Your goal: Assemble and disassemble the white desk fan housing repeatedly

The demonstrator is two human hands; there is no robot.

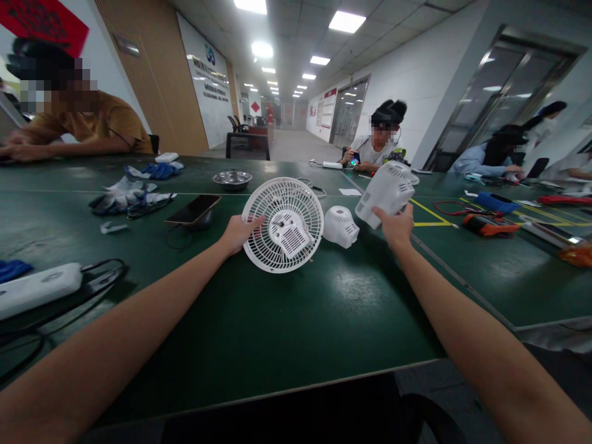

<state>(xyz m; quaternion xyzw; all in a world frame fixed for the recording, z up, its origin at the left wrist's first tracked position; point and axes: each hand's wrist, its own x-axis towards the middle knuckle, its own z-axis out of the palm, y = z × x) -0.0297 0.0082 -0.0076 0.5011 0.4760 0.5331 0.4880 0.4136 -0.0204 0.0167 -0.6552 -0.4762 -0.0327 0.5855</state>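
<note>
My left hand [240,233] grips the left rim of a round white fan grille [283,191], thumb over its slats. The grille is tilted up on the table, and a motor mount with a vented plate [295,239] shows at its centre. Raised off the table on the right, a white plastic housing [383,194] with slots near its top is in my right hand [396,225], held at its lower end. Between the two sits a smaller white vented cover [341,227], resting on the table near the grille's right edge.
Left on the green table [277,333] lie a phone [194,209], gloves [123,196], a white power strip [41,290] and cables. A metal bowl [232,179] stands behind. Rightward is an orange multimeter [490,225]. Several people sit around the table.
</note>
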